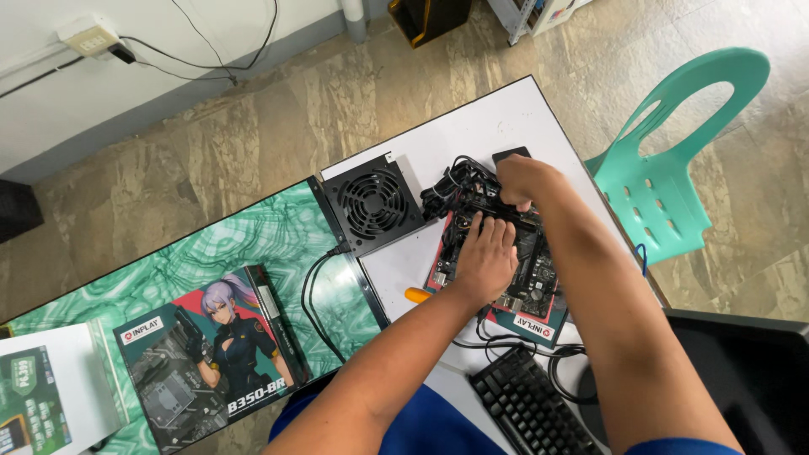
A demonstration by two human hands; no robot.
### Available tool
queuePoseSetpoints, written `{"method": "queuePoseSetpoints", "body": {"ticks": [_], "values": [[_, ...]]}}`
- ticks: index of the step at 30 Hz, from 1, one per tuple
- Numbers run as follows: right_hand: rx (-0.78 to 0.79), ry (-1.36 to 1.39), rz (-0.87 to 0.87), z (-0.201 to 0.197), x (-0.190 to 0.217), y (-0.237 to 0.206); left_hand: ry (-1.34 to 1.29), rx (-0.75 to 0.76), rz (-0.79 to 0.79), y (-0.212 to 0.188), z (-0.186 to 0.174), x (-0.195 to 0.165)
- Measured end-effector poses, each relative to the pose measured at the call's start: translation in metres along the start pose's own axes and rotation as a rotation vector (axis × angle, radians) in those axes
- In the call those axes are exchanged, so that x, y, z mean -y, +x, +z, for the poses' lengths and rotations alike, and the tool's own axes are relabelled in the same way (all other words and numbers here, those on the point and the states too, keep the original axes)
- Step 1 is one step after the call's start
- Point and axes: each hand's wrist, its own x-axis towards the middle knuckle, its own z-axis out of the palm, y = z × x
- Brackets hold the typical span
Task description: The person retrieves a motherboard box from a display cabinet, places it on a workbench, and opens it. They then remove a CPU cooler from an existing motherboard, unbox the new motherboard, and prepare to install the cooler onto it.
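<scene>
A black motherboard (533,278) lies on a flat red-edged box (529,325) on the white table (472,135). My left hand (486,257) rests flat on the board's middle, fingers spread and pressing down. My right hand (521,179) is at the board's far edge, fingers curled around something among a bundle of black cables (451,190); what it pinches is hidden. The cables run from a black power supply with a round fan grille (372,204) standing left of the board.
An orange-handled tool (417,295) lies left of the board. A black keyboard (531,409) and cable loops sit near me. A motherboard box with a cartoon figure (206,354) lies on the green marbled table (253,244). A teal plastic chair (674,160) stands at right.
</scene>
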Motion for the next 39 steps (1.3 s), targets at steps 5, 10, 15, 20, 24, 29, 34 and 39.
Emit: {"method": "queuePoseSetpoints", "body": {"ticks": [5, 10, 15, 20, 24, 29, 34, 39], "values": [[0.004, -0.009, 0.007, 0.005, 0.01, 0.005, 0.004, 0.005, -0.003, -0.001, -0.001, 0.0], [0.027, 0.393, -0.078, 0.003, -0.026, -0.002, -0.019, -0.072, 0.016, -0.002, -0.002, 0.002], [0.027, -0.008, 0.008, 0.004, 0.004, 0.015, -0.013, -0.026, -0.005, 0.003, 0.001, 0.0], [-0.013, -0.004, -0.045, 0.011, -0.006, 0.009, -0.043, -0.078, 0.008, -0.001, -0.001, 0.0], [-0.028, 0.447, -0.017, 0.008, -0.033, -0.002, -0.064, -0.051, 0.002, 0.002, 0.0, 0.003], [-0.386, 0.14, -0.054, 0.009, -0.03, -0.022, -0.038, -0.073, -0.011, 0.005, 0.003, -0.001], [-0.329, -0.105, -0.108, 0.036, -0.01, -0.029, -0.04, -0.025, -0.009, 0.002, 0.004, 0.0], [-0.408, -0.393, -0.161, 0.049, -0.009, -0.013, -0.03, -0.066, -0.014, 0.006, 0.01, 0.001]]}}
